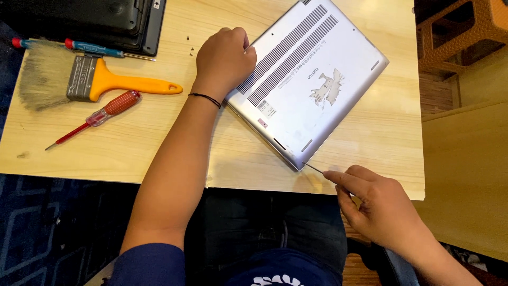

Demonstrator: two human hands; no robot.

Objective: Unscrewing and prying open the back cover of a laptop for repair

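Head view: left hand (225, 61) fisted, pressing silver laptop (309, 79), underside up, on counter (238, 153). Right hand (378, 204) grip clamped on thin tool (313, 167), tip at laptop's near corner.

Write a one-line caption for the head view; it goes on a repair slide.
Left hand steadies an upturned silver laptop while the right hand works a thin tool at its corner.
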